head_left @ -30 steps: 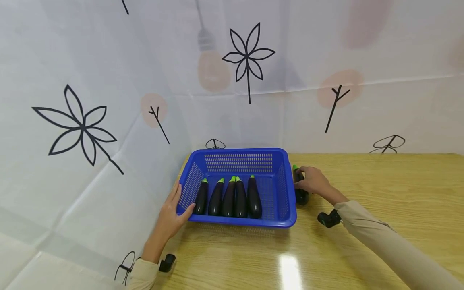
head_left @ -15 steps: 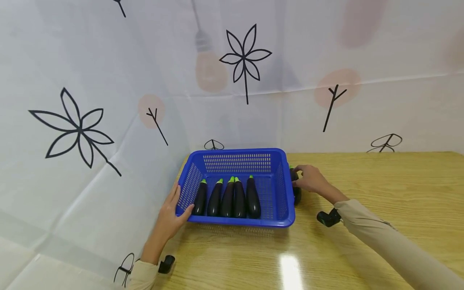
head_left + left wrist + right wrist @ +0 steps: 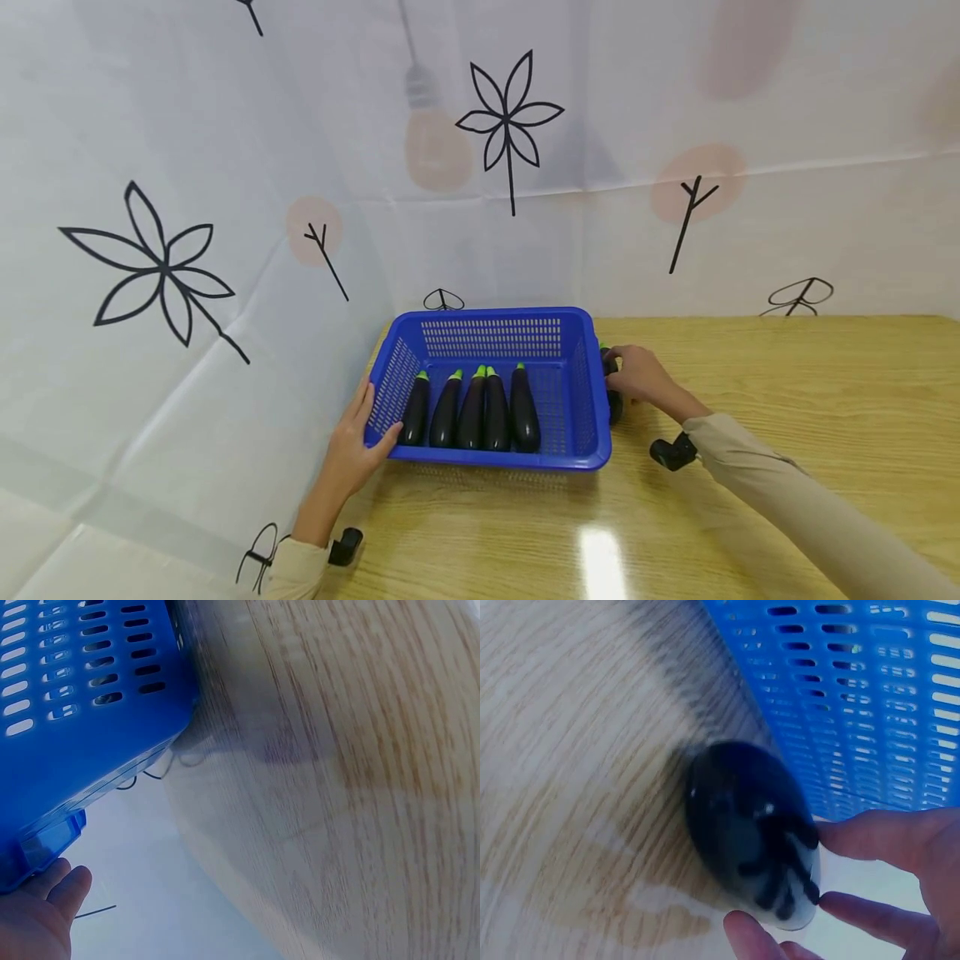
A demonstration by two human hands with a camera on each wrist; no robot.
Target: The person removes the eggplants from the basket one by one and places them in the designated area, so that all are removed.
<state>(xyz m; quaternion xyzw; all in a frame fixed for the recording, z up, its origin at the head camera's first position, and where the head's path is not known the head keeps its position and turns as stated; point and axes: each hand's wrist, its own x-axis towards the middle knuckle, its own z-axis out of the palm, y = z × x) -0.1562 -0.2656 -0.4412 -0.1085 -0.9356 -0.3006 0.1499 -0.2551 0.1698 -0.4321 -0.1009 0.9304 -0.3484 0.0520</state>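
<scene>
On the desk [image 3: 787, 392], a basket [image 3: 495, 457]. Left hand [image 3: 356, 446], fingers spread, rests on its near left corner; right hand [image 3: 641, 372] pinches an eggplant [image 3: 742, 802] just outside its right side. Five more eggplants [image 3: 471, 421] lie inside, seemingly done; the held one looks the last left.

No text, label, brand, number or sign can be read in the three views, neither on the blue basket [image 3: 495, 457] and the eggplants [image 3: 525, 412], nor on the white cloth [image 3: 510, 254]
</scene>
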